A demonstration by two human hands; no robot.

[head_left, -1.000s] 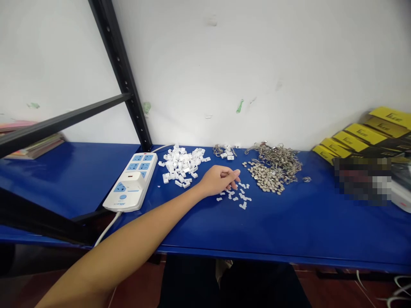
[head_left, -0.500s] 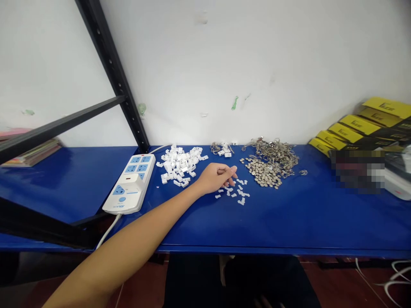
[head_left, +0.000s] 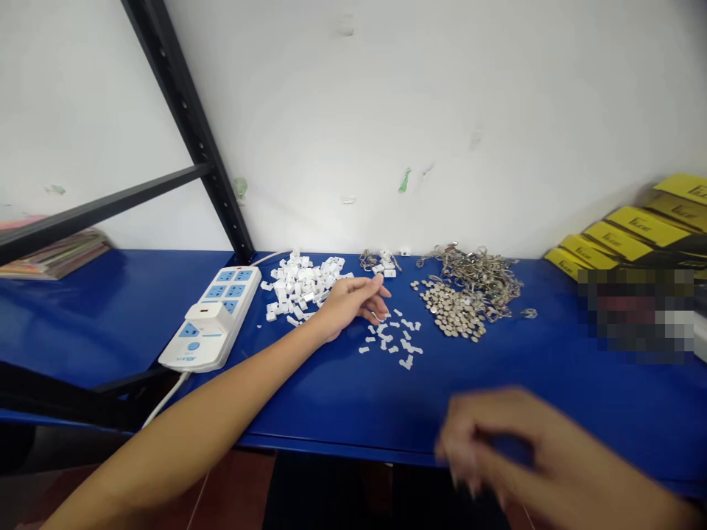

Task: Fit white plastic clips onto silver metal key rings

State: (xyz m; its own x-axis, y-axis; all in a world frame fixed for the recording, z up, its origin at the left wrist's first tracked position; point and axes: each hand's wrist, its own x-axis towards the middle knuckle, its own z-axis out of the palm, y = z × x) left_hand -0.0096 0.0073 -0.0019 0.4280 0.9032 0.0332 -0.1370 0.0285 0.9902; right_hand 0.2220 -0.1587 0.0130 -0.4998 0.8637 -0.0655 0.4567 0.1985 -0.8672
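Over the blue table, my left hand [head_left: 350,300] reaches in with its fingers loosely curled and thumb held apart; I see nothing in it. Just beneath and in front of its fingertips lie several small flat white plastic pieces [head_left: 406,342]. A heap of small white plastic cases [head_left: 301,283] sits beside it to the left. To its right are a pile of round silver button-like discs [head_left: 450,309] and a tangle of metal clasps or chains [head_left: 480,276]. My right hand [head_left: 491,442], smeared by motion, is at the table's front edge; its fingers are unclear.
A white power strip [head_left: 215,316] with a plugged-in adapter lies at the left, next to a black metal shelf frame [head_left: 191,121]. Against the wall is a small cluster of white cases with metal parts [head_left: 384,270]. Yellow and black boxes [head_left: 635,224] are stacked at the right.
My left hand has drawn back a little to the left, away from the white pieces. My right hand has come into view at the lower right. The view has shifted slightly.
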